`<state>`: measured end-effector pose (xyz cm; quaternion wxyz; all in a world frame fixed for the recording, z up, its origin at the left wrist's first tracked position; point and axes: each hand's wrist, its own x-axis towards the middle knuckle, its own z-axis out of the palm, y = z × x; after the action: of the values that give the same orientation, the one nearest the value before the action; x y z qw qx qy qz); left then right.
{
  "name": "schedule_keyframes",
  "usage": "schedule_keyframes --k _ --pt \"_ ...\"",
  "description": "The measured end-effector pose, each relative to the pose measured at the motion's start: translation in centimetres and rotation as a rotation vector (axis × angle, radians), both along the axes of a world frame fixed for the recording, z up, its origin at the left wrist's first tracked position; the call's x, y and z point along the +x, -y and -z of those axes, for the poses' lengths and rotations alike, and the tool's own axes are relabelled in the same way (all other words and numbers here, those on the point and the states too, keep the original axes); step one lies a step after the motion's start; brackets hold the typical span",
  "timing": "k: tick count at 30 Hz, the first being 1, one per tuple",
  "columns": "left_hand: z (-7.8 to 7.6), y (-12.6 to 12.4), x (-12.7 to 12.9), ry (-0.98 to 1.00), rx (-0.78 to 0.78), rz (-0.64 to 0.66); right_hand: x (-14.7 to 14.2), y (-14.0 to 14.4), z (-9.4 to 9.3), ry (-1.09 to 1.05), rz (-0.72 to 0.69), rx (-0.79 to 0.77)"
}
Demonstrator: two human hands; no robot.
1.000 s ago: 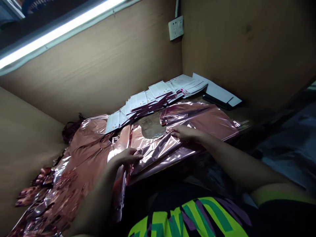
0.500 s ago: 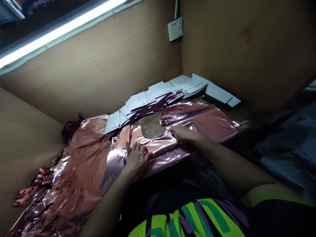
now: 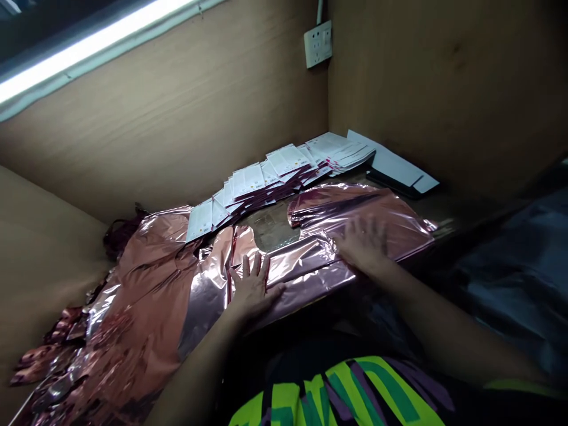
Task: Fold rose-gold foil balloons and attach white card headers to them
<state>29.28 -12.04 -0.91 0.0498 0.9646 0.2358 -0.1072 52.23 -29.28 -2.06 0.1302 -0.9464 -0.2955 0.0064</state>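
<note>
A shiny rose-gold foil sheet [image 3: 306, 269] lies folded near the front edge of the table, with a rounded notch in its far side. My left hand [image 3: 252, 290] rests on its left part, fingers spread. On the right part lies my right hand [image 3: 362, 242], open and flat, its fingers slightly blurred. Neither hand grips anything. Left of my left hand, a larger pile of the same foil [image 3: 146, 296] spreads over the table, flat in places and crumpled toward the near left.
Overlapping white printed packets [image 3: 248, 180] lie along the back. A white sheet [image 3: 394, 160] and a dark flat object [image 3: 390, 183] are at the right corner. Wooden panels [image 3: 177, 118] enclose the table; a socket [image 3: 318, 44] is on the back one. Dark plastic [image 3: 519, 254] sits at right.
My right hand has let go of the foil beside the notch, moved right and opened flat on it. The fingers of my left hand have spread a little more; the view has shifted slightly.
</note>
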Motion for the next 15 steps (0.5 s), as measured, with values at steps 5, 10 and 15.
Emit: schedule_keyframes --k 5,10,15 --pt "-0.6 -0.4 0.3 0.010 -0.005 0.059 0.6 -1.0 -3.6 0.040 -0.495 0.012" --pt "-0.9 3.3 -0.2 0.180 0.084 0.234 -3.4 -2.7 -4.6 -0.047 -0.529 -0.129" --pt "1.6 7.8 -0.2 0.319 0.079 0.437 -4.6 0.8 -2.6 -0.167 -0.555 0.000"
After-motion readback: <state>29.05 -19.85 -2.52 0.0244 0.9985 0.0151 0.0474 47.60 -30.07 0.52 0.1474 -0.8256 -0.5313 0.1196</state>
